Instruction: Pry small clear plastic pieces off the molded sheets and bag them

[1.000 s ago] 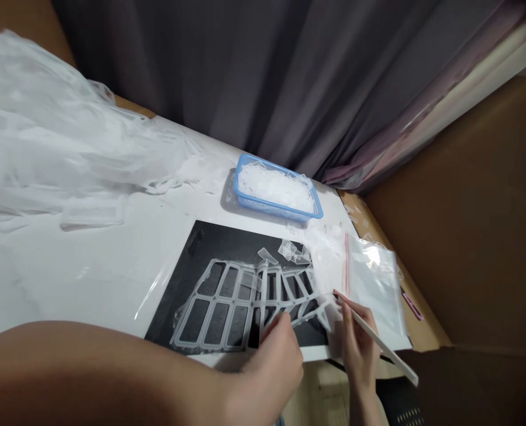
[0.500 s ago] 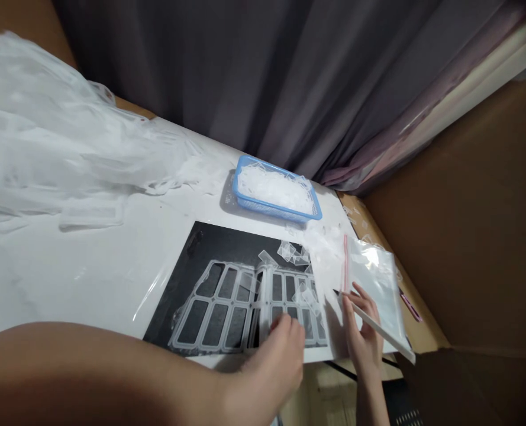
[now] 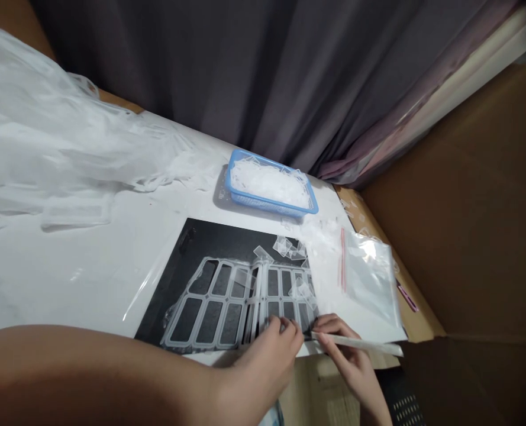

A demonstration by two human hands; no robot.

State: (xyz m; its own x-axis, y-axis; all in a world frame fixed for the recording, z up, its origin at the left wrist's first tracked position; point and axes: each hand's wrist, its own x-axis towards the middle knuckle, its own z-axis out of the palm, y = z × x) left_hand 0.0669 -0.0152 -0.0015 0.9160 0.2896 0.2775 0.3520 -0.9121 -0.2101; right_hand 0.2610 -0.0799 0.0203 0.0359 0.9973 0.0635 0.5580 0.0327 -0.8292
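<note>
A translucent sheet of rounded rectangular frames (image 3: 197,299) lies on a black mat (image 3: 165,278) at the table's front edge. My left hand (image 3: 278,349) rests at the sheet's lower middle, fingers bent down; what lies under its fingertips is hidden. At the sheet's lower right corner, my right hand (image 3: 340,349) holds a slim white tool (image 3: 369,343) between thumb and fingers, its tip close to the frames. Small clear rectangular pieces (image 3: 289,247) are scattered on the mat's upper right, and others lie on the sheet.
A blue basket (image 3: 271,204) full of clear pieces stands behind the mat. Clear bags with a red strip (image 3: 369,272) lie at the right, beside a pink tool (image 3: 407,296). Translucent sheets (image 3: 58,142) are heaped at the left. Cardboard (image 3: 467,225) rises at the right.
My right hand has moved left and down from the clear bags to the sheet's lower right corner, with the white tool. My left hand stays near the same spot. The view has shifted slightly.
</note>
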